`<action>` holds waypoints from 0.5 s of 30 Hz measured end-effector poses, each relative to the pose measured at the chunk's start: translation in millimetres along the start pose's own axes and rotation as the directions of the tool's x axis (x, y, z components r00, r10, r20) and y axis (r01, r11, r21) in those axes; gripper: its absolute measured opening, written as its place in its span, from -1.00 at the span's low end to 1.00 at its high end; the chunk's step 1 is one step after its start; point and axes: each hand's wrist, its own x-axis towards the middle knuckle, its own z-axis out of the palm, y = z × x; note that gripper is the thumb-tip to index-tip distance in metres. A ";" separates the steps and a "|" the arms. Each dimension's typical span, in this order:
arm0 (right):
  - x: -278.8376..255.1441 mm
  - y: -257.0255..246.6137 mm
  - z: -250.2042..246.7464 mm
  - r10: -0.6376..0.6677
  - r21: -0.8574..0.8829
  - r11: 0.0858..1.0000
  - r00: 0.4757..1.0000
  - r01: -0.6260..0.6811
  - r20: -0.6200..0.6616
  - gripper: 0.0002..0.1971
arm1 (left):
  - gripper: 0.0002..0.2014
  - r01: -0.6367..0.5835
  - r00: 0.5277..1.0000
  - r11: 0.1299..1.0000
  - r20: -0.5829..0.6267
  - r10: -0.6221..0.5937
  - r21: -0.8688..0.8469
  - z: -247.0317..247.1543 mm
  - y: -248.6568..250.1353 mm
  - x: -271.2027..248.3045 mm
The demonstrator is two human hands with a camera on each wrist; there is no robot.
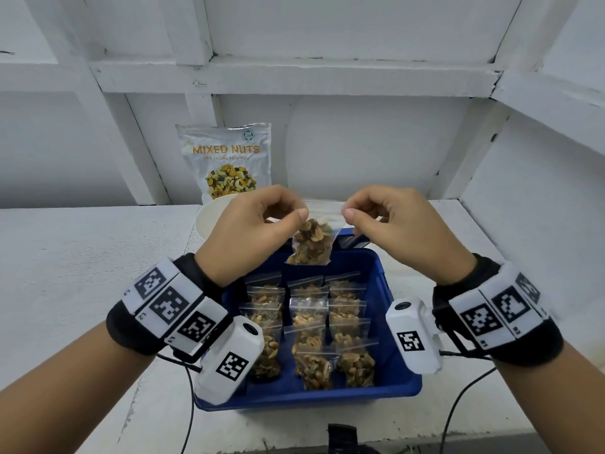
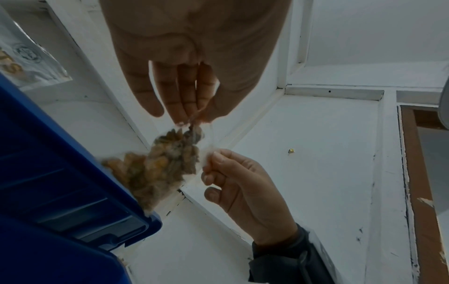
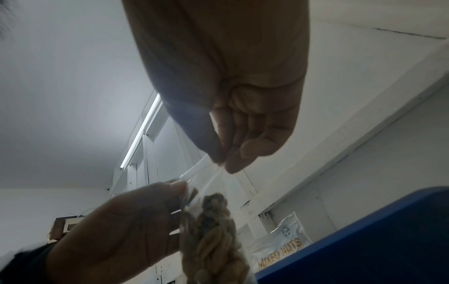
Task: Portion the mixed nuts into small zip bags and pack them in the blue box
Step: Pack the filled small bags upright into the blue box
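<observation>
A small clear zip bag (image 1: pixel 312 242) filled with mixed nuts hangs above the far end of the blue box (image 1: pixel 399 365). My left hand (image 1: pixel 262 224) pinches the bag's top left corner and my right hand (image 1: pixel 386 221) pinches its top right corner, stretching the zip strip between them. In the left wrist view the nut bag (image 2: pixel 155 169) dangles beside the blue box wall (image 2: pixel 48 173). In the right wrist view the same bag (image 3: pixel 213 236) hangs from both pinches. Several filled zip bags (image 1: pixel 311 329) lie in rows inside the box.
The large mixed nuts pouch (image 1: pixel 226 158) stands against the white back wall. A white bowl (image 1: pixel 206 221) sits behind my left hand. White shelf walls close in on the right. Cables run off the table's front edge near a black object (image 1: pixel 342 437).
</observation>
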 end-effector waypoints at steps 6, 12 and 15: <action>-4.8 -0.8 -0.9 -0.061 -0.057 0.997 0.998 0.061 -0.001 -0.88 | -0.98 0.047 0.998 0.996 0.037 -0.044 -0.073 2.8 3.9 -1.9; -7.0 -3.7 2.5 -0.090 -0.017 0.996 0.996 0.091 0.017 -0.87 | -0.90 -0.048 0.996 0.999 0.068 0.049 -0.021 3.9 2.3 -1.3; -7.1 -3.5 5.7 -0.109 0.005 0.994 0.994 0.108 0.013 -0.90 | -0.83 -0.081 0.996 0.997 0.043 0.081 0.002 4.6 1.1 -3.3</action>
